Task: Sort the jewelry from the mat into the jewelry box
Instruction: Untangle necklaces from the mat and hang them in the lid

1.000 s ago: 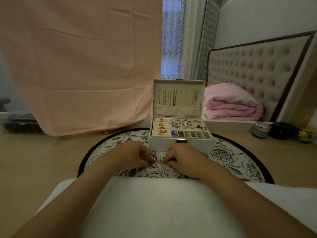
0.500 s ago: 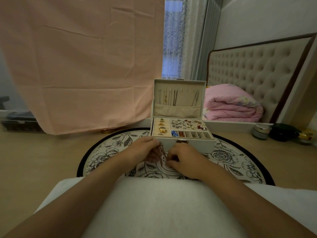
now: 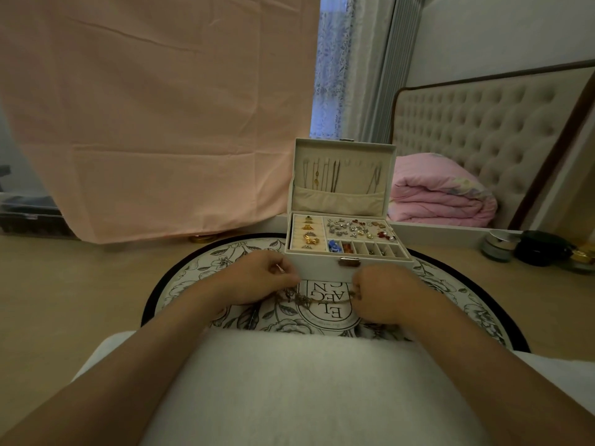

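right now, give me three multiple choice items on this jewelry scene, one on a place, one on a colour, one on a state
1. Where does the jewelry box stand?
A. on the round floral mat
B. on the bed
C. on the person's lap

2. What colour is the folded blanket behind the box?
A. green
B. pink
C. black

3. What state is the box's lid in?
A. shut and latched
B. taken off, lying flat
C. open, standing upright

Answers:
1. A, the mat's floral rim shows on both sides of the box.
2. B, it is pink against the tufted headboard.
3. C, the lid's lining and hanging chains face the camera.
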The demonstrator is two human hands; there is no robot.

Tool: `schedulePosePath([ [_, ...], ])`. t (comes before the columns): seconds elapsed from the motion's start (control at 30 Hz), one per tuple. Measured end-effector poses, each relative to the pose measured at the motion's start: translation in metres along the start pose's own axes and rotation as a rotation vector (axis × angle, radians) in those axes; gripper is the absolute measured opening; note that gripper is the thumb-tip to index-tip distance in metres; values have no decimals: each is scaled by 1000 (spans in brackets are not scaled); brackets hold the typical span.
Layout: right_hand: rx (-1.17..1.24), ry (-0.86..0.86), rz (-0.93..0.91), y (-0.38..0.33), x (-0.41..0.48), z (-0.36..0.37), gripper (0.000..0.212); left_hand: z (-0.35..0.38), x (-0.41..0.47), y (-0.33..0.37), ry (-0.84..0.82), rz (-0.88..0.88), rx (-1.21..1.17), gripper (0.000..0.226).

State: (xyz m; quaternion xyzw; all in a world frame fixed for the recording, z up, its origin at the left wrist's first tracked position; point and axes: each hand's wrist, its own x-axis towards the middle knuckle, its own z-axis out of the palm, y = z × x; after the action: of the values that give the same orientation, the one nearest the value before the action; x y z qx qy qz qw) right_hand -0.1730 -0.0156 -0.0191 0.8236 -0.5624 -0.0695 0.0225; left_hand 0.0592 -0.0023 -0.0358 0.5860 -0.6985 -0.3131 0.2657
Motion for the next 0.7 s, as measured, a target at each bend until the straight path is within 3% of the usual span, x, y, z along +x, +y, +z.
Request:
schedulePosePath([
  [0.07, -3, 93, -37, -4, -1, -1, 9, -1, 1, 3, -81, 18, -68, 12],
  [0.17, 332, 263, -195, -16, 1, 7, 25, 0, 2, 5, -88, 48, -196, 14],
  [0.3, 531, 240, -340, -33, 9, 27, 22, 2, 2, 7, -139, 99, -553, 14],
  [0.43, 947, 222, -224, -31, 14, 30, 7, 4, 0, 15, -137, 95, -794, 15],
  [0.57, 1379, 174, -200, -32, 11, 22, 14, 3, 3, 19, -14, 115, -991, 17],
  [0.7, 1487, 149, -113, -31, 7, 13, 23, 4, 5, 23, 88, 99, -1101, 18],
])
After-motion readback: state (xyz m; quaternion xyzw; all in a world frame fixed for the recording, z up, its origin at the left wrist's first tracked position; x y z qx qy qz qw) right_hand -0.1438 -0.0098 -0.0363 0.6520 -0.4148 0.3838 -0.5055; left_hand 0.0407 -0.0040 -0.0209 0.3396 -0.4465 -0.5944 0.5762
